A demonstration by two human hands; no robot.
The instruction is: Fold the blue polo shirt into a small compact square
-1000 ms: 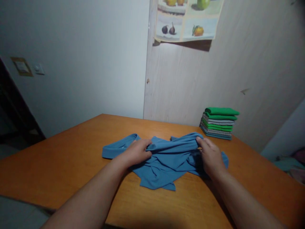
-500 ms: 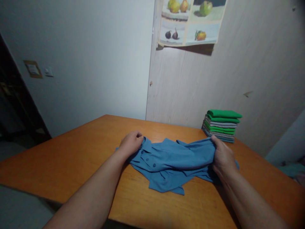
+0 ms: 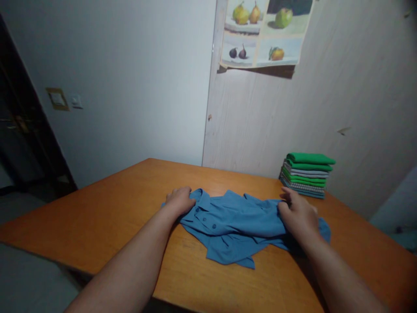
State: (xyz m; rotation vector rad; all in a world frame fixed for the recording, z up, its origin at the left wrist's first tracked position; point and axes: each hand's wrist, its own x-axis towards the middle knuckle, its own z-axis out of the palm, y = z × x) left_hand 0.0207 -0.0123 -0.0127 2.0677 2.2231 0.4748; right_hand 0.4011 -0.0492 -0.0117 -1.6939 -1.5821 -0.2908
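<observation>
A crumpled blue button shirt [image 3: 239,224] lies in the middle of the orange wooden table [image 3: 97,217]. My left hand [image 3: 179,201] rests on the shirt's left end by the collar, its fingers curled onto the cloth. My right hand [image 3: 298,213] lies on the shirt's right end, fingers bent and pressing the fabric down. The buttons show just right of my left hand.
A stack of folded green, grey and blue clothes [image 3: 306,174] stands at the table's far right, against a pale wooden wall. A fruit poster [image 3: 263,32] hangs above. A dark doorway [image 3: 19,130] opens at the left.
Both hands pulled the bunched shirt apart and lowered it onto the table. The collar and buttons now show at the left, and my right hand has settled flat on the right end.
</observation>
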